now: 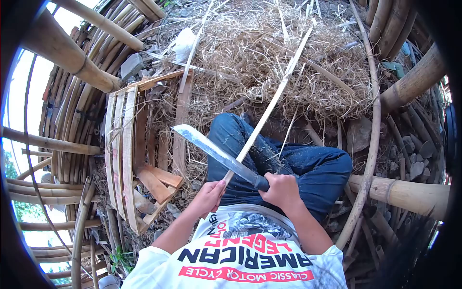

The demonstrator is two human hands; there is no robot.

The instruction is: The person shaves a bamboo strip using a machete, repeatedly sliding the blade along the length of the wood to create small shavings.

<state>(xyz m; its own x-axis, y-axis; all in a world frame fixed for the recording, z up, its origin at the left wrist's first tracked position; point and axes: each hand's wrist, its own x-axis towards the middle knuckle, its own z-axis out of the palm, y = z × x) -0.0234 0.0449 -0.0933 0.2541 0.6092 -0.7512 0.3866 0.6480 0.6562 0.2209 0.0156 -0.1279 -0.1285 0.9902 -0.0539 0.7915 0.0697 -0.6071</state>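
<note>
left hand: left hand [210, 196] is pinching the lower end of the bamboo strip between thumb and fingers
right hand: right hand [281, 190] is closing in a fist around the dark handle of the machete
bamboo strip [272, 106]: slanting up and away from the left hand, passing over the legs, far end lying over the shavings pile
machete [207, 147]: blade pointing from the right hand up and leftward, crossing the strip just beyond the left fingers; can't tell exact contact point
legs: jeans [313, 168] are folding cross-legged just beyond both hands, dusty bits clinging on
shirt: white printed T-shirt [240, 255] is showing on the near side of both hands
shavings pile [250, 53]: tangled, pale brown, spreading beyond the hands and knees
crate: slatted wooden crate [129, 159] is sitting left of the left hand, loose-looking boards inside
plastic: crumpled white plastic [184, 44] is lying far beyond the left hand, near a grey block [131, 66]
right side: thin curved pole [374, 120] is running right of the right hand, crossing a thick bamboo pole [414, 195]
</note>
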